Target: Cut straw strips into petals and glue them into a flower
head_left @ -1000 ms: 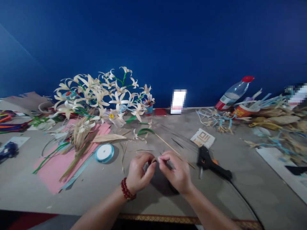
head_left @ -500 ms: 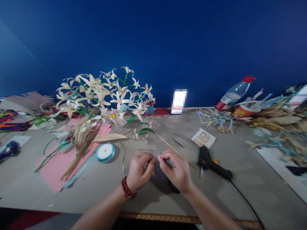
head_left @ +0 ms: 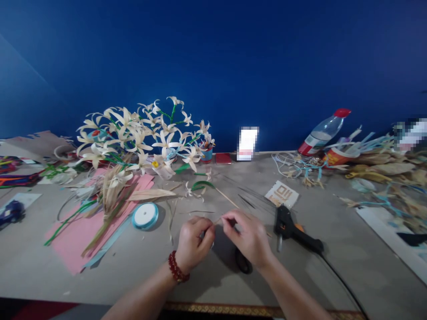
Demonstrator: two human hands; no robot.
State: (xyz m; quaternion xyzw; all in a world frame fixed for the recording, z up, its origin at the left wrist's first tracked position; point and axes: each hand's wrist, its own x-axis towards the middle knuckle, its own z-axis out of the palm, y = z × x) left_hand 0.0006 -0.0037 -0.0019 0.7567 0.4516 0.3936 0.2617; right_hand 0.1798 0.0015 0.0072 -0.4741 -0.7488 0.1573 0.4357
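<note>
Above the grey table, my left hand [head_left: 194, 242], with a dark red beaded bracelet [head_left: 177, 269] at its wrist, is closed in a pinch. Facing it, my right hand [head_left: 251, 238] pinches too, thumb against forefinger. A thin pale strand [head_left: 218, 221] runs between the two sets of fingertips; its exact kind is too small to make out. Below my right hand lies a black loop-shaped handle [head_left: 245, 263], partly covered by the hand. A thin wooden stick [head_left: 227, 197] with a green curved leaf [head_left: 203, 183] reaches in behind my right hand.
A black glue gun [head_left: 296, 231] lies right of my hands, its cord trailing forward. Blue ribbon spool [head_left: 145, 216], pink paper [head_left: 63, 249] and dried husks [head_left: 113, 191] are on the left. White handmade flowers [head_left: 136, 135] stand behind; a tilted bottle [head_left: 323, 131] is at back right.
My fingertips have drawn slightly apart, and more of the pale strand shows between them. The black handle under my right hand is more exposed. The whole view has shifted slightly.
</note>
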